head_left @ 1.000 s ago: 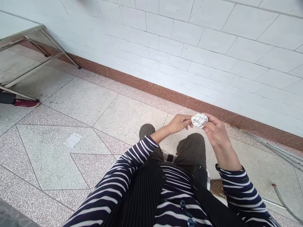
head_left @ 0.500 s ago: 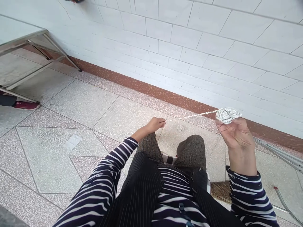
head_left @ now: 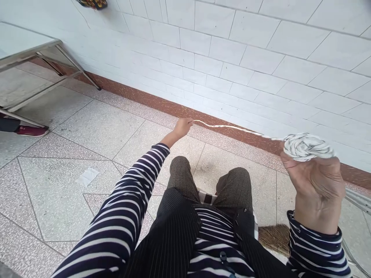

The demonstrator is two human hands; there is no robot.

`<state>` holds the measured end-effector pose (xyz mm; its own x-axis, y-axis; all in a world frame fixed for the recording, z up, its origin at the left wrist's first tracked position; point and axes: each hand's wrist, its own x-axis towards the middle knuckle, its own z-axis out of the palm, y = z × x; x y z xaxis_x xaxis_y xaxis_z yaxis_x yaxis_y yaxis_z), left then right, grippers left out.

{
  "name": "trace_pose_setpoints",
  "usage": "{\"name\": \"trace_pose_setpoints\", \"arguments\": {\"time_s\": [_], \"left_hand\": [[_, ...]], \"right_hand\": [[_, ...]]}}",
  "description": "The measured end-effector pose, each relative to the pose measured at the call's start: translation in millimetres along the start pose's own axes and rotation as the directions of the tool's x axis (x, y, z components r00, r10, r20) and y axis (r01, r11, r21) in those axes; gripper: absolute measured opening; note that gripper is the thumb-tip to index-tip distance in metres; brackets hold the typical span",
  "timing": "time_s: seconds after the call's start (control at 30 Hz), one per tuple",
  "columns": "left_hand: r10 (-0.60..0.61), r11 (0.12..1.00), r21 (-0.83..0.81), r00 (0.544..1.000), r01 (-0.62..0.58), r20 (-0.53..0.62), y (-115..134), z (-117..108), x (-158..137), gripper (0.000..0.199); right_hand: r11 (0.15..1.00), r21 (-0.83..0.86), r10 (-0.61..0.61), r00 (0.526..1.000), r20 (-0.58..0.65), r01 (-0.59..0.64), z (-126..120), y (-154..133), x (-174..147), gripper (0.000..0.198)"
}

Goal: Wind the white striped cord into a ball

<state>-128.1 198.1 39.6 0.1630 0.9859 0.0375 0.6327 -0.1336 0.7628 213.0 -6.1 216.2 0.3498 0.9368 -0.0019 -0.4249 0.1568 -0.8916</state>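
In my right hand [head_left: 317,181], raised at the right, is a round coiled bundle of white cord with dark flecks [head_left: 307,146]; the fingers and thumb grip it from below. A free length of the cord [head_left: 226,126] runs leftward from the bundle, slightly wavy, across the front of the wall base. Its far end is pinched between thumb and fingers of my left hand [head_left: 183,127], which is held out in front of my left knee. Any cord inside the left fist is hidden.
A metal-framed table [head_left: 31,50] stands at the left, with a person's red shoe [head_left: 32,131] beneath it. White paper [head_left: 87,176] lies on the floor. A straw broom [head_left: 274,237] is beside my seat at the right. A tiled wall [head_left: 208,58] rises ahead.
My right hand has moved right and closer with the bundle. My left hand has moved up and slightly left. The cord between them is longer and now wavy rather than nearly straight.
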Motion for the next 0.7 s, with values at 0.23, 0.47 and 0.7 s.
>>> {"name": "trace_pose_setpoints", "arguments": {"time_s": [0.23,0.47,0.7], "left_hand": [[0.092,0.995,-0.078,0.937,-0.070,0.337,43,97,-15,0.025],[0.196,0.915,-0.401,0.918,-0.045,0.345,90,122,-58,0.033],[0.311,0.582,-0.812,0.909,0.050,0.278,141,114,-94,0.031]], "right_hand": [[0.979,-0.116,0.176,0.981,0.086,-0.165,3,27,18,0.018],[0.951,-0.154,0.287,0.951,0.112,-0.269,-1,47,28,0.026],[0.939,-0.159,0.323,0.941,0.104,-0.304,4,71,37,0.026]]}}
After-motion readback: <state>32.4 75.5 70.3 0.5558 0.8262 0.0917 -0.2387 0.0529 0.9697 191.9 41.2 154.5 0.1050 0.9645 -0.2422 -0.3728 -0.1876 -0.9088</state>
